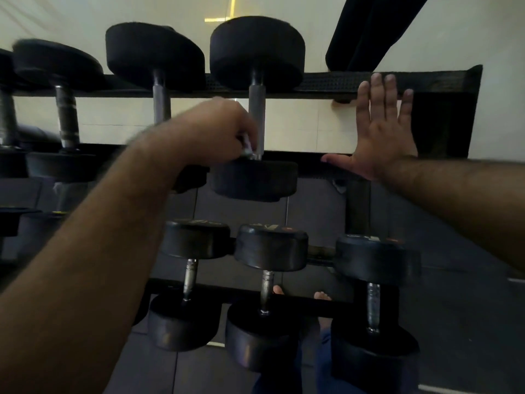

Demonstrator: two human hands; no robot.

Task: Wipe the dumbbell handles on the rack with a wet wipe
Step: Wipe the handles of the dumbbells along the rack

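Observation:
A black dumbbell rack (326, 82) holds several black dumbbells on two tiers. My left hand (216, 129) is curled round the lower end of the metal handle (257, 109) of the rightmost top-tier dumbbell, with a small pale wipe (246, 146) showing between my fingers. My right hand (380, 129) hovers flat with straight spread fingers over the bare right end of the top tier, its thumb pointing left. The neighbouring handle (161, 98) is partly hidden behind my left wrist.
The lower tier carries three dumbbells (270, 280) with short metal handles. More dumbbells (64, 109) sit at the left of the top tier. A dark padded object (369, 29) leans at the upper right. Toes (322, 295) and blue trousers show below the rack.

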